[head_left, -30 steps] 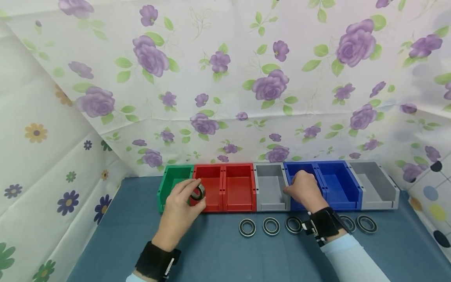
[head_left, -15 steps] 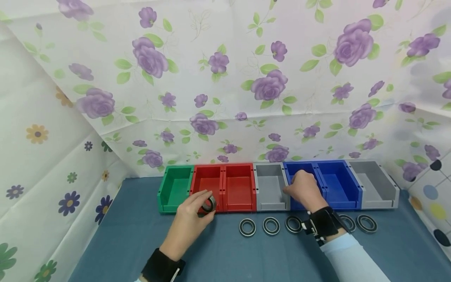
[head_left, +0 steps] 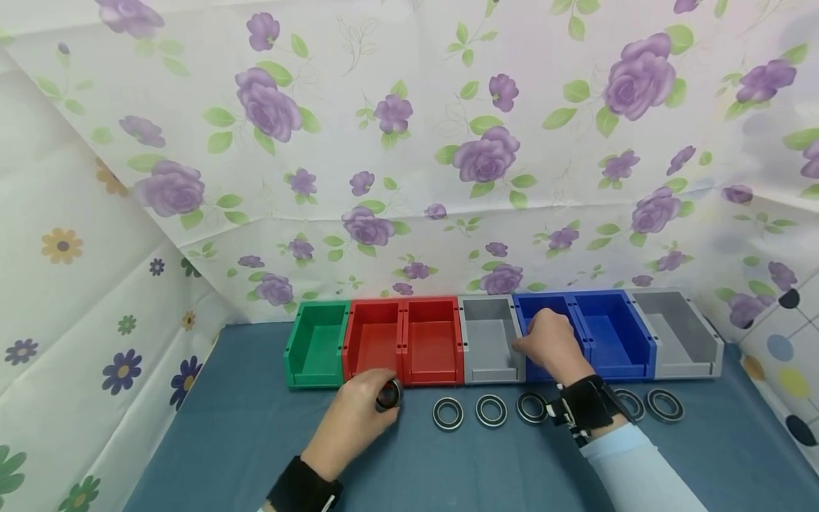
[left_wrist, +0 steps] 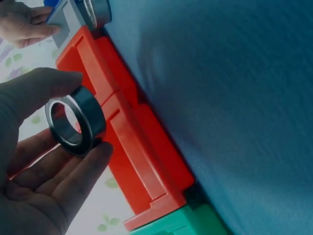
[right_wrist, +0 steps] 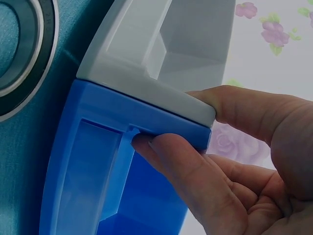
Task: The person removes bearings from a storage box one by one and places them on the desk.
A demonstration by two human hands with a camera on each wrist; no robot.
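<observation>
My left hand (head_left: 352, 421) pinches a ball bearing (left_wrist: 93, 115) between thumb and fingertips. The bearing is held tilted on edge, just in front of the left red bin (head_left: 376, 341), close above the cloth. Farther right, my right hand (head_left: 554, 345) pinches the adjoining side walls of the middle grey bin (right_wrist: 146, 95) and the left blue bin (right_wrist: 93, 161), with the thumb on the grey side and the index finger inside the blue one. Before the bins lies a row of several bearings, among them a bearing (head_left: 448, 428) nearest the left hand and another bearing (head_left: 491, 425) beside it.
The bins stand side by side in a row: a green bin (head_left: 316, 379) at the left end, another red bin (head_left: 435, 345), another blue bin (head_left: 614, 341), and a grey bin (head_left: 687, 371) at the right end. Flowered cloth (head_left: 416, 142) hangs behind them.
My left hand has moved right and toward me with the bearing, from over the green and red bins to just before the red ones. The right hand has stayed put.
</observation>
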